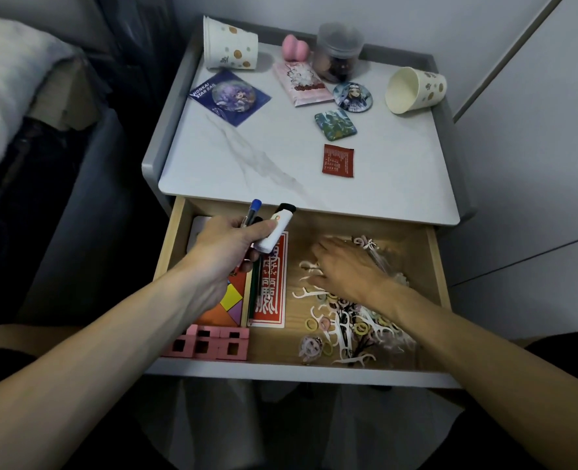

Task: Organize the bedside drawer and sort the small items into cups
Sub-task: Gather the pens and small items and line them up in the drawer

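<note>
Curled tight, the left hand [226, 245] gripped a bundle above the drawer's left side: a blue-capped pen [255, 206], a dark pen beside it, and a smooth white tube [277, 228] with a black cap, all pointing away from the person. The right hand [345, 266] lay palm down in the wooden drawer [433, 266], fingers stretched loosely and blurred at the tips, over a tangle of thin white floss picks [345, 330] and small pastel hair rings [311, 323]. Left of that heap lay a long red card [274, 300], a flat tangram [231, 303] of coloured pieces and hollow pink blocks [213, 344] at the front corner. On the marbled top [247, 157], two spotted paper cups lay on their sides, one [230, 44] at the back left, one [413, 91] at the right, mouth towards the camera. Between them stood a frosted round jar [340, 52].
</note>
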